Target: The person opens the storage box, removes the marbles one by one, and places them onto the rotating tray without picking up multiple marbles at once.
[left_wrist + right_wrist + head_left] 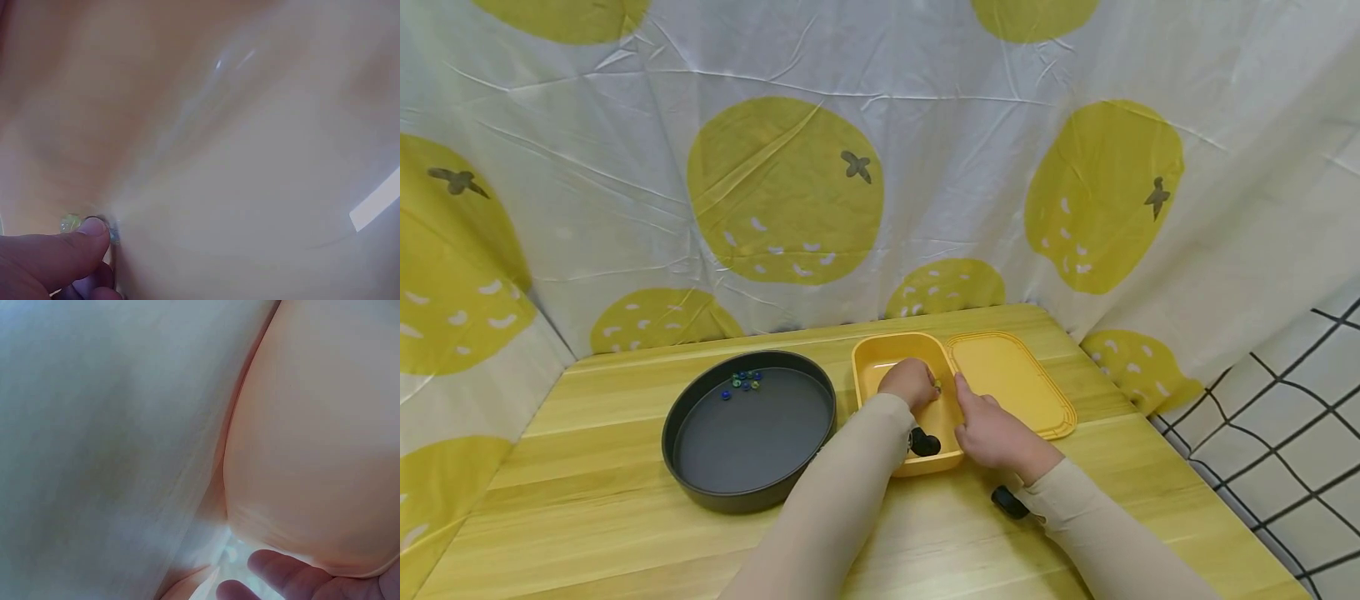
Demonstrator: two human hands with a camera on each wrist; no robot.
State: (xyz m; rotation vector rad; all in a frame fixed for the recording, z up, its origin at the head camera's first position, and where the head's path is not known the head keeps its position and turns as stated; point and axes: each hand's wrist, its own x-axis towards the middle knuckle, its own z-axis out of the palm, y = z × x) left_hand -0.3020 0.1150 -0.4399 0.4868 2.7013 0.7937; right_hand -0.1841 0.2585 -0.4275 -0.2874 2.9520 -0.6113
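marbles [94, 226] blurred, partly behind hands [53, 259]

– where's the yellow box [880, 358]?
– open, just right of the dark round pan [748, 429].
– and the marbles [70, 223]?
– small glass ones, inside the box at its near wall; a few more [741, 381] sit in the pan's far side.

Left hand [910, 382] curled, fingers pinching — right hand [992, 433] relaxed, thumb out.
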